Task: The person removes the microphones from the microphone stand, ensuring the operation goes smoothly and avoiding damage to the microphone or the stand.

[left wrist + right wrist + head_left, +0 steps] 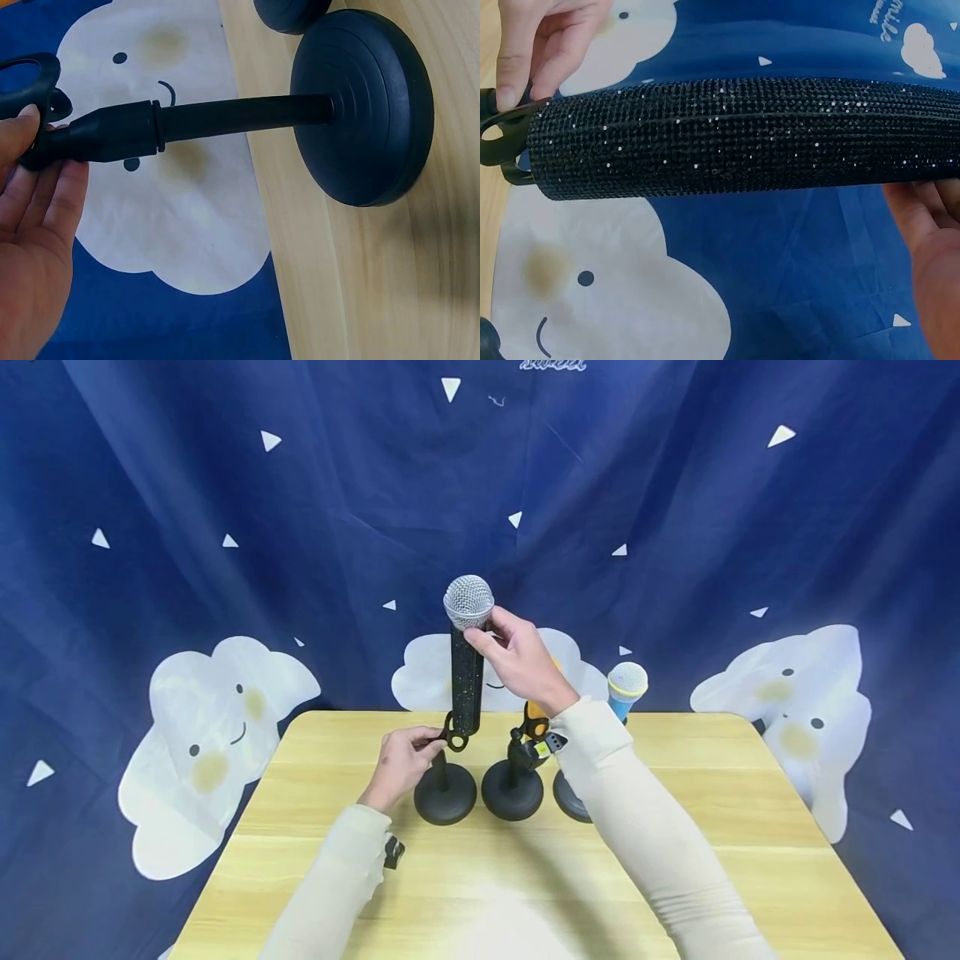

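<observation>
My right hand (522,662) grips a black, glitter-studded microphone (467,681) just below its silver mesh head, holding it upright. The lower end (544,154) of the microphone is right at the rings of the black clip on a microphone stand (445,797). My left hand (402,766) pinches that clip between thumb and fingers. In the left wrist view, the stand's pole (240,116) runs from the clip to its round base (367,112) on the table.
Beside it stand a middle microphone stand (512,793) with an orange microphone (536,711), partly behind my right wrist, and a right stand (568,800) with a blue microphone (627,683). The wooden table (450,877) ends at a blue curtain (360,485) with clouds.
</observation>
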`<move>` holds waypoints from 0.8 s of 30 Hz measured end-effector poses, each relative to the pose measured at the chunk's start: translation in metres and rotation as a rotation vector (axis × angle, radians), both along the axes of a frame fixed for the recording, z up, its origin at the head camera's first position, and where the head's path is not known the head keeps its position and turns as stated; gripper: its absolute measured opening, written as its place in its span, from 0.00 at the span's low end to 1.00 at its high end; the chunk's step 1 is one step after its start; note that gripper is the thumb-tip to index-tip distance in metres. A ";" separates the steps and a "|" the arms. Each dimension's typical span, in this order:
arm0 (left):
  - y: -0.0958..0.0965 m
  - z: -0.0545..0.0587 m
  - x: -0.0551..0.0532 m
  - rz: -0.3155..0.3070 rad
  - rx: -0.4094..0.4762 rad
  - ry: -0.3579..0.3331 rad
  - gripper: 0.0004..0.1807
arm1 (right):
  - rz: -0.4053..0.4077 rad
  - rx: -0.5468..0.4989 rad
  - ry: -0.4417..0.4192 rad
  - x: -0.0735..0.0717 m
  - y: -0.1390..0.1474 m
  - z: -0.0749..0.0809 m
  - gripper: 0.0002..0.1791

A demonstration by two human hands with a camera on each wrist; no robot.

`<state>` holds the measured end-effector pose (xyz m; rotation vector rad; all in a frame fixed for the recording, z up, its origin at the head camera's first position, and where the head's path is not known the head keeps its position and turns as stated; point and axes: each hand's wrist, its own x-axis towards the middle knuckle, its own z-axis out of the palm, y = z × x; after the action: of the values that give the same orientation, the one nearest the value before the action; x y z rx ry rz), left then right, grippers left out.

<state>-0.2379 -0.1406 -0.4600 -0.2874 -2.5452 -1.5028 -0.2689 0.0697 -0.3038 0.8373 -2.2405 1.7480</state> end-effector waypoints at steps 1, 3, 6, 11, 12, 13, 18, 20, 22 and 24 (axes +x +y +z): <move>0.000 0.000 0.000 0.001 -0.001 0.003 0.09 | -0.002 -0.003 0.001 0.000 0.000 0.001 0.18; -0.001 0.001 0.000 0.000 -0.006 0.010 0.09 | -0.005 -0.008 -0.007 0.001 0.000 0.002 0.18; -0.002 0.001 -0.001 0.000 -0.020 0.018 0.08 | -0.009 -0.009 -0.018 0.003 0.001 0.002 0.19; -0.003 0.000 -0.003 -0.020 -0.050 0.039 0.09 | -0.018 0.007 -0.018 0.006 0.004 -0.001 0.19; -0.003 0.000 -0.003 -0.024 -0.057 0.044 0.09 | -0.017 0.008 -0.016 0.007 0.004 -0.001 0.19; -0.003 0.000 -0.004 -0.028 -0.064 0.051 0.09 | -0.015 0.006 -0.014 0.007 0.005 -0.002 0.19; -0.002 -0.001 -0.009 -0.014 -0.108 0.097 0.10 | 0.002 -0.002 -0.001 0.008 0.006 -0.007 0.18; -0.001 -0.001 -0.012 -0.004 -0.119 0.104 0.10 | 0.001 0.003 0.001 0.009 0.007 -0.010 0.17; 0.000 -0.001 -0.015 0.000 -0.125 0.109 0.10 | 0.001 0.004 0.000 0.010 0.007 -0.013 0.16; 0.001 -0.001 -0.018 -0.001 -0.122 0.108 0.10 | 0.002 0.002 -0.003 0.011 0.007 -0.016 0.17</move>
<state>-0.2554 -0.1396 -0.4606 -0.3750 -2.5547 -1.2974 -0.2576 0.0767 -0.3201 0.8387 -2.2448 1.7495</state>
